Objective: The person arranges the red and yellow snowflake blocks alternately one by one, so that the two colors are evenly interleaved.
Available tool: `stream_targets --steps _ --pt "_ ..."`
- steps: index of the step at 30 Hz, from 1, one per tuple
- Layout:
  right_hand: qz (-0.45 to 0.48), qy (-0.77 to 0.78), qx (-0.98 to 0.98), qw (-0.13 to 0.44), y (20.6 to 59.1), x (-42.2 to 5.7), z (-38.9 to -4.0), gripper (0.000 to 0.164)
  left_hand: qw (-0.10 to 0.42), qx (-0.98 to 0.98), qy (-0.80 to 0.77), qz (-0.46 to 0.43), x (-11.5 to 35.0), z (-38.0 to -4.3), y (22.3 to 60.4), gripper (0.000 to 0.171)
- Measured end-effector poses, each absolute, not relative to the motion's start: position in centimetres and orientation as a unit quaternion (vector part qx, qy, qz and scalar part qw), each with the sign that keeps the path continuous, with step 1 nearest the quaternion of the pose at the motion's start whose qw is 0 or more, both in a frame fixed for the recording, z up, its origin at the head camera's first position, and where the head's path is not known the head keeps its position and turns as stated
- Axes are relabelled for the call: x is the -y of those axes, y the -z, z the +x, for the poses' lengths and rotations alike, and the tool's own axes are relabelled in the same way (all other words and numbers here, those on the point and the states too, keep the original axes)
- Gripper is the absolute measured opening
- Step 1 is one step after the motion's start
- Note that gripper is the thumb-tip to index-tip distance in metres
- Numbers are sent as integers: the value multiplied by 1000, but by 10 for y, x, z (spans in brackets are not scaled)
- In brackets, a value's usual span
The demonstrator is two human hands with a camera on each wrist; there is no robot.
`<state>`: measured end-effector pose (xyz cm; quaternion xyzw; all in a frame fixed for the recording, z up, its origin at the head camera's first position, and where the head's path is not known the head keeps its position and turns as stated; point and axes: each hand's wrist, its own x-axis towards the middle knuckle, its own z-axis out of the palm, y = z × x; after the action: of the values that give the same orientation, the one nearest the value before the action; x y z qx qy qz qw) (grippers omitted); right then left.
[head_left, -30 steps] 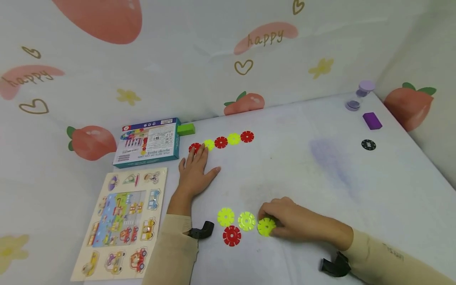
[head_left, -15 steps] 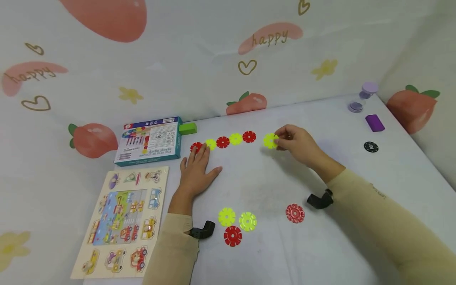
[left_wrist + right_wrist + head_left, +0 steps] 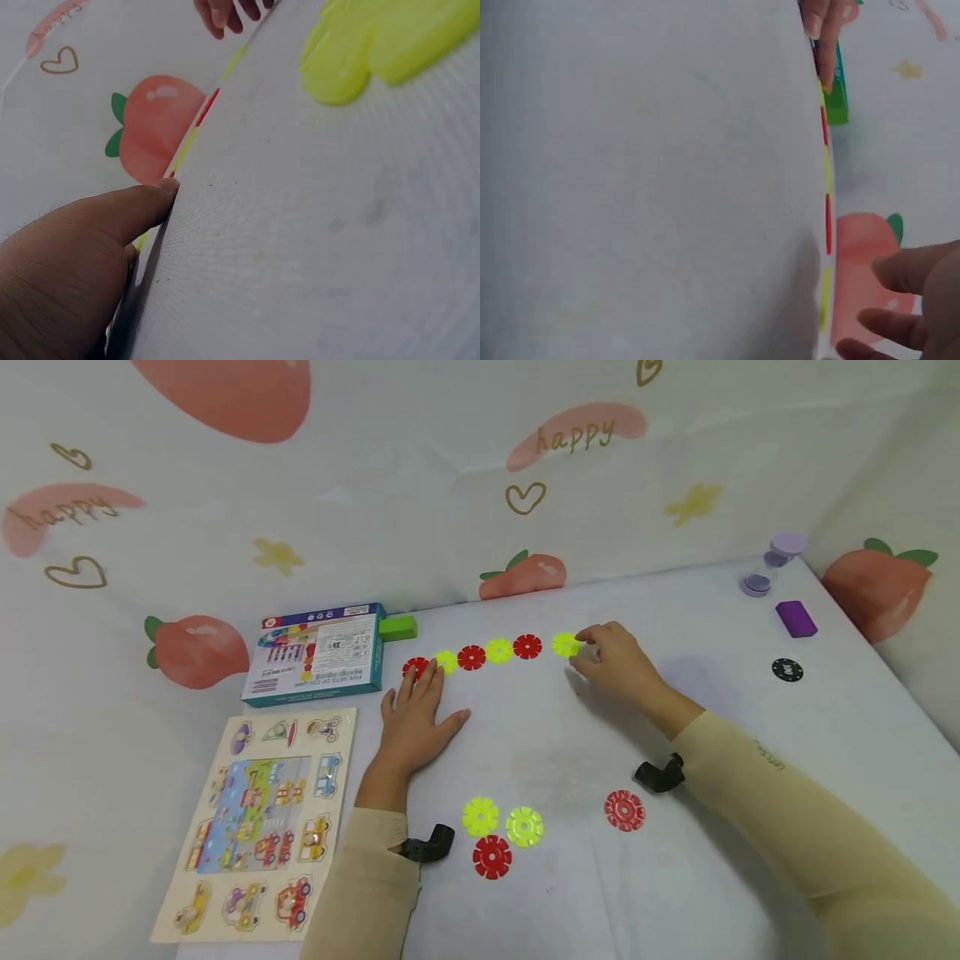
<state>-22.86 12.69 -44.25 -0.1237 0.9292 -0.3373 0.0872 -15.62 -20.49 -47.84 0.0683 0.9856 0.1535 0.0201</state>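
Note:
A row of notched, flower-shaped plastic discs lies along the far side of the table, red and yellow in turn. My left hand (image 3: 414, 727) rests on the table with fingers spread, fingertips at the leftmost red disc (image 3: 415, 669) and the yellow disc (image 3: 447, 662) beside it. At the row's right end, my right hand (image 3: 617, 667) is at the edge of another yellow disc (image 3: 566, 644), which lies flat. The right wrist view shows that hand's thumb and fingers (image 3: 894, 328) parted near this yellow disc (image 3: 825, 298), with nothing between them.
Nearer me lie two yellow discs (image 3: 480, 817) and a red disc (image 3: 492, 857), with another red disc (image 3: 625, 811) to their right. A box (image 3: 315, 656), green block (image 3: 398, 627) and picture puzzle (image 3: 255, 827) are at left; hourglass (image 3: 773, 564), purple block (image 3: 797, 619) and black chip (image 3: 787, 670) at right.
My right hand has carried a yellow disc from the near group to the row's right end and let go of it there. The left hand has stayed in place.

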Motion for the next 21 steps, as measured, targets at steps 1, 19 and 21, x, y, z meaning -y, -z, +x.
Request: stream_targets --steps 1,19,21 --pt "-140 295 -942 83 442 -124 -227 54 19 -986 -152 69 205 -156 478 90" --pt "-246 147 -945 157 439 -118 -222 87 7 -985 -158 73 205 -155 481 90" --pt "-249 149 -944 157 439 -119 -222 87 7 -985 -157 73 204 -156 481 90"
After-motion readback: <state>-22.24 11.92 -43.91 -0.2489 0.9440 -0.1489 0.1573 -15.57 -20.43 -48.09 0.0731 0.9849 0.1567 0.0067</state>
